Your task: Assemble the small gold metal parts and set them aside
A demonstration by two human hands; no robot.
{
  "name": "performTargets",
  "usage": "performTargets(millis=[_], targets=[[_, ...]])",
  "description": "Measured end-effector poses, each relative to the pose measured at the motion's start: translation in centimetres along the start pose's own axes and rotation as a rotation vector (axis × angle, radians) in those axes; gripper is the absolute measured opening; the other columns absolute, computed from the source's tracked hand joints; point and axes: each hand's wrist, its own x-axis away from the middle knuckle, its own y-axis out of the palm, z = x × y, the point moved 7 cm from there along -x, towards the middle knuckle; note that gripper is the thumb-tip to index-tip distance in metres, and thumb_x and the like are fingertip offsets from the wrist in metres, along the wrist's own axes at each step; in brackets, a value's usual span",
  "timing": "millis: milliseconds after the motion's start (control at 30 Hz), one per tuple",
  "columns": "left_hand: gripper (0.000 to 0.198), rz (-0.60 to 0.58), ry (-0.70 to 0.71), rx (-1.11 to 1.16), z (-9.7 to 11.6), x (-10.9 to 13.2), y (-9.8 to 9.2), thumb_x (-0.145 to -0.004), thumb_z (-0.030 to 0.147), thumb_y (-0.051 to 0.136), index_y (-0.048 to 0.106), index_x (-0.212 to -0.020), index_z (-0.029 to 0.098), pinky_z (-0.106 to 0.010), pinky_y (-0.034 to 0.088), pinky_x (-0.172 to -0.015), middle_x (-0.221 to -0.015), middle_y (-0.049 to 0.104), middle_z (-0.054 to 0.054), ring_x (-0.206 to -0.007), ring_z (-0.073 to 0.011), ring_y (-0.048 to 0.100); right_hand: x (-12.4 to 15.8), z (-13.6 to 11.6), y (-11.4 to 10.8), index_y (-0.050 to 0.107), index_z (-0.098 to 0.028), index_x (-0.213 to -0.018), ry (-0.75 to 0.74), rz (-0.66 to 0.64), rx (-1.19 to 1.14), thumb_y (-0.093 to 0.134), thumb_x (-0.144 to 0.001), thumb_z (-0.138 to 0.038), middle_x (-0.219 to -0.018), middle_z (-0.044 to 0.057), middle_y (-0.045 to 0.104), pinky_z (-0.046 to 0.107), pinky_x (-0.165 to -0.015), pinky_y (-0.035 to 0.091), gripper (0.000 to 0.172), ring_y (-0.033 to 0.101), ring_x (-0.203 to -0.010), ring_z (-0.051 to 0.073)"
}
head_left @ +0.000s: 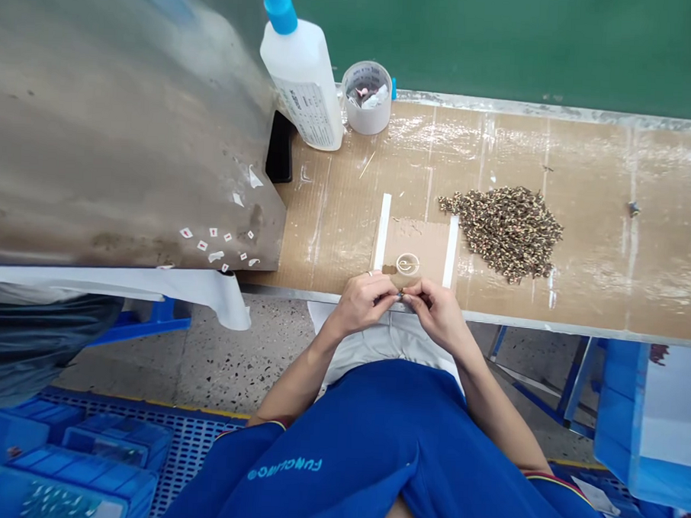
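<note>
At the front edge of the cardboard-covered bench, my left hand (367, 300) and my right hand (436, 310) meet, fingertips pinched together. Between them is a tiny part (401, 293), dark with a bit of gold colour; its kind is too small to make out. Just beyond my fingers lies a small round clear dish (408, 264) with a pale curled piece in it. White strips of tape (382, 231) flank the dish on both sides. To the right is a pile of small brown and gold parts (510, 232).
A white bottle with a blue cap (304, 81) and a tape roll holding scraps (367, 99) stand at the back. Beside the bottle lies a black phone-like object (280, 149). A metal surface (156, 128) with stickers is at left. Blue crates (66, 483) sit below.
</note>
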Motion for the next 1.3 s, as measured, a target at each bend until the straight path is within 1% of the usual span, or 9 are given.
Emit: performTargets(millis=[100,200,500,633,733,967,1067,1233,1300], targets=[[0.027,0.005,0.011,0.008,0.0,0.0,0.0,-0.098,0.028,0.052,0.062,-0.075,0.018,-0.028,0.042,-0.067,-0.063,0.057,-0.002,-0.065,-0.016,0.053,0.3,0.4,0.2,0.059,-0.023,-0.078,0.009,0.059,-0.002,0.059,-0.092,-0.034,-0.081,0.006,0.073,0.032,-0.066,0.051,0.018,0.067,-0.074,0.021],[0.029,0.021,0.031,0.03,0.2,0.0,-0.2,-0.099,0.029,0.051,0.061,-0.074,0.018,-0.028,0.042,-0.066,-0.063,0.057,-0.001,-0.064,-0.0154,0.052,0.4,0.7,0.4,0.06,-0.023,-0.078,0.024,0.07,-0.04,0.06,-0.091,-0.037,-0.082,0.006,0.074,0.032,-0.066,0.052,0.019,0.067,-0.073,0.02],[0.031,0.124,0.077,0.086,1.0,-0.2,-1.2,-0.1,0.033,0.056,0.06,-0.073,0.018,-0.026,0.041,-0.06,-0.061,0.055,0.001,-0.059,-0.0125,0.048,-0.4,0.9,0.4,0.064,-0.021,-0.082,0.073,-0.031,-0.258,0.065,-0.088,-0.049,-0.076,0.003,0.071,0.027,-0.06,0.049,0.029,0.064,-0.067,0.016],[0.033,0.128,0.077,0.076,1.0,-0.2,-1.0,-0.101,0.037,0.056,0.063,-0.075,0.017,-0.026,0.042,-0.06,-0.062,0.058,0.0,-0.059,-0.0124,0.05,-0.4,0.9,0.2,0.066,-0.02,-0.085,0.069,-0.044,-0.274,0.065,-0.089,-0.046,-0.08,0.003,0.072,0.027,-0.061,0.049,0.026,0.063,-0.069,0.015],[0.033,0.13,0.081,0.07,0.9,-0.1,-0.9,-0.101,0.038,0.056,0.066,-0.077,0.017,-0.026,0.044,-0.061,-0.064,0.063,-0.001,-0.06,-0.0124,0.054,-0.3,1.0,0.1,0.068,-0.019,-0.086,0.055,-0.055,-0.251,0.065,-0.089,-0.044,-0.075,0.003,0.069,0.027,-0.059,0.049,0.025,0.06,-0.065,0.015],[0.028,0.16,0.07,0.101,1.0,-0.2,-1.2,-0.098,0.03,0.062,0.065,-0.074,0.016,-0.024,0.044,-0.06,-0.065,0.066,-0.001,-0.061,-0.0116,0.058,-0.6,1.1,0.1,0.066,-0.019,-0.08,0.037,-0.049,-0.219,0.065,-0.09,-0.05,-0.069,0.002,0.066,0.027,-0.057,0.047,0.033,0.057,-0.061,0.014],[0.029,0.158,0.084,0.079,0.9,-0.2,-1.2,-0.098,0.031,0.062,0.065,-0.074,0.016,-0.024,0.044,-0.06,-0.066,0.066,-0.001,-0.061,-0.0118,0.057,-0.6,1.0,0.1,0.065,-0.019,-0.08,0.022,-0.058,-0.19,0.063,-0.091,-0.047,-0.068,0.002,0.065,0.026,-0.057,0.045,0.03,0.056,-0.06,0.014],[0.03,0.134,0.106,0.036,0.6,0.0,-1.0,-0.1,0.032,0.058,0.065,-0.075,0.017,-0.026,0.044,-0.061,-0.067,0.066,-0.001,-0.062,-0.0126,0.056,-0.5,0.7,0.1,0.063,-0.02,-0.079,-0.009,-0.079,-0.134,0.061,-0.091,-0.032,-0.068,0.0,0.064,0.026,-0.059,0.042,0.017,0.057,-0.063,0.014],[0.029,0.127,0.114,0.038,0.7,0.0,-1.0,-0.1,0.032,0.058,0.065,-0.076,0.017,-0.026,0.044,-0.061,-0.067,0.065,-0.001,-0.062,-0.0126,0.056,-0.5,0.6,0.2,0.063,-0.02,-0.079,-0.015,-0.078,-0.116,0.061,-0.091,-0.03,-0.068,0.0,0.064,0.026,-0.06,0.041,0.015,0.058,-0.064,0.015]])
